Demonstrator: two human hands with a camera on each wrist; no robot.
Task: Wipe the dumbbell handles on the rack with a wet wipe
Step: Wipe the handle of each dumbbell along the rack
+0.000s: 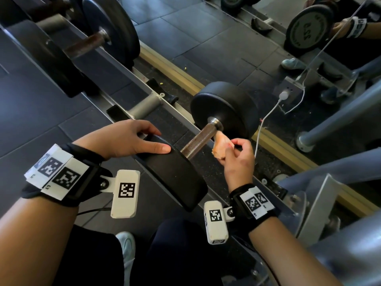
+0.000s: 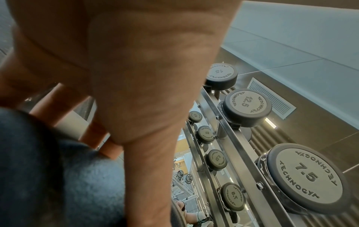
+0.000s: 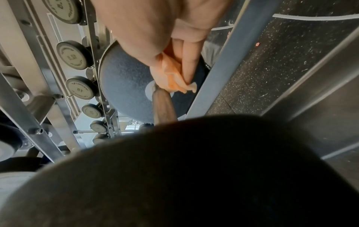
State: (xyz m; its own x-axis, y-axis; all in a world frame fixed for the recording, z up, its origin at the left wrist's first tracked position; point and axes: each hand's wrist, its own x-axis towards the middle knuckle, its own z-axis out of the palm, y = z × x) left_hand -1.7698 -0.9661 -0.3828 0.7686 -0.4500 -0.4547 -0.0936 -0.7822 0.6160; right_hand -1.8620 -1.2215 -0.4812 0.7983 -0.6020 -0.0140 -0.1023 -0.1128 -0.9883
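Right hand (image 1: 239,159) pinching one crumpled orange wet wipe (image 1: 221,144) against the far end of the dumbbell handle (image 1: 199,139), probably to scrub beside the collar. Left hand (image 1: 125,139) laid flat, fingers straight, on the near weight head (image 1: 175,174), likely steadying it on the rack (image 1: 144,87). Two dumbbells on this rail; second dumbbell (image 1: 86,42) toward the far left end.

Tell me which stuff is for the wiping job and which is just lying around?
For the job:
- crumpled orange wet wipe
- rusty knurled metal dumbbell handle
- right hand pinching the wipe
- left hand resting on the near black weight head

Just lying around:
- white charging cable
- other rusty-handled dumbbell
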